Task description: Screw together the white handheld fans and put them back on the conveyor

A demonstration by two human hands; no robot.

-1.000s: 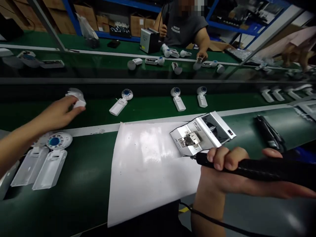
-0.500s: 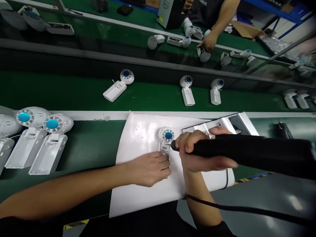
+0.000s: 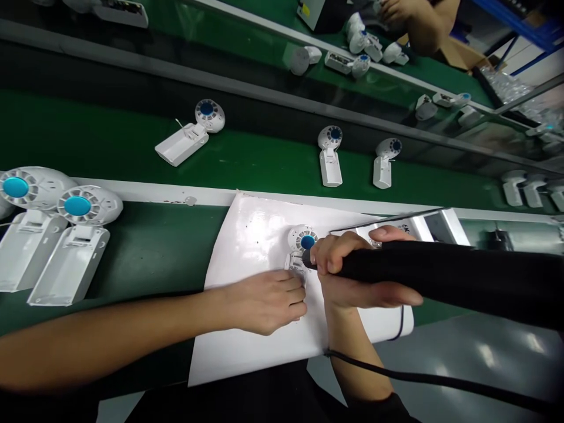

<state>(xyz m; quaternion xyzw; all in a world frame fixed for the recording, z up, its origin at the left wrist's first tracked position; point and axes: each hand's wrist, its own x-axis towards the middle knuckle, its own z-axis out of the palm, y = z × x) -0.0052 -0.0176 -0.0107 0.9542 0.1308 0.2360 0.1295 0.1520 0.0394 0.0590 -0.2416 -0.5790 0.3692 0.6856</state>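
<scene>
A white device with a round blue-centred head (image 3: 302, 238) lies on a white sheet (image 3: 247, 241). My left hand (image 3: 268, 301) is closed on the lower part of this device, and its fingers hide most of that part. My right hand (image 3: 348, 270) is wrapped round a thick black electric screwdriver (image 3: 432, 276), held nearly level. The tool's tip end is at the device's hinge area, just below the round head; the tip itself is hidden. A black cable runs below my right wrist.
Similar white devices stand at the left (image 3: 77, 235) and along the green belt (image 3: 264, 170) behind. A white tray (image 3: 440, 226) lies partly behind the tool. Beyond the rail, a co-worker's hand (image 3: 399, 10) shows among more devices.
The view has shifted, moving the belt and left-hand devices within the picture. The tool's tip end sits slightly closer over the device. The co-worker's hand has left the device it was touching.
</scene>
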